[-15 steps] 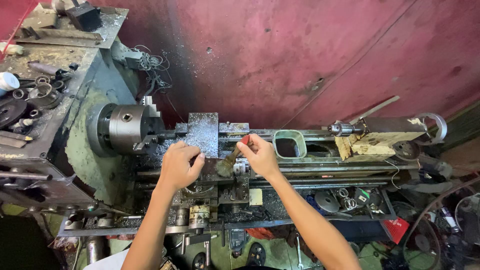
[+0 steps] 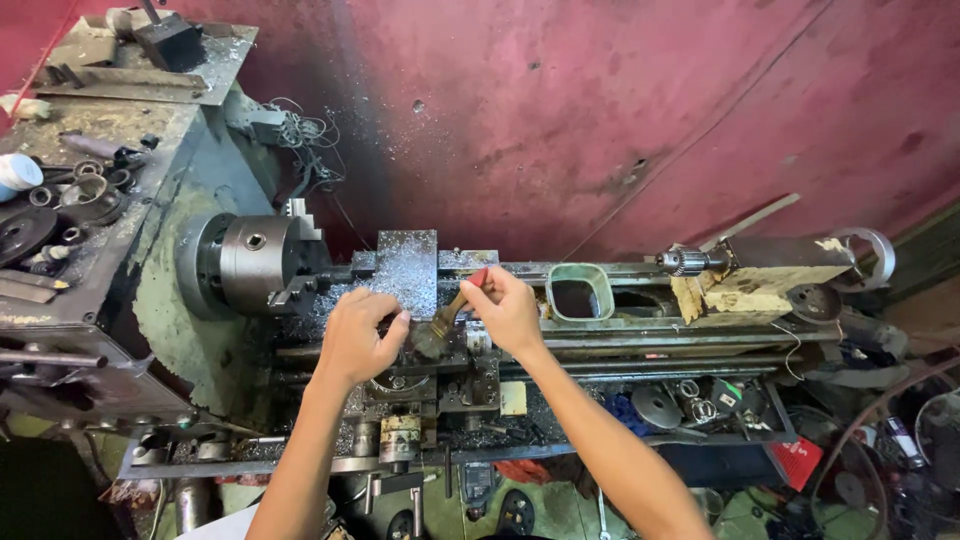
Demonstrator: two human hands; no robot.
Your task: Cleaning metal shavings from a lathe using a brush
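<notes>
Both bare forearms come up from the bottom edge, converging toward frame centre. Left hand (image 2: 358, 335) palm down, fingers curled, thumb stretched right, wrist straight. Right hand (image 2: 508, 312) just beside it, a little higher, knuckles up, fingers pinched closed in a grip, wrist slightly bent. Hands near each other, not touching. Right forearm runs diagonally from lower right.

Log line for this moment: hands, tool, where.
right hand: holds brush | left hand: on lathe carriage, empty | bristles: on carriage beside left fingers | chuck: left of hands, apart
</notes>
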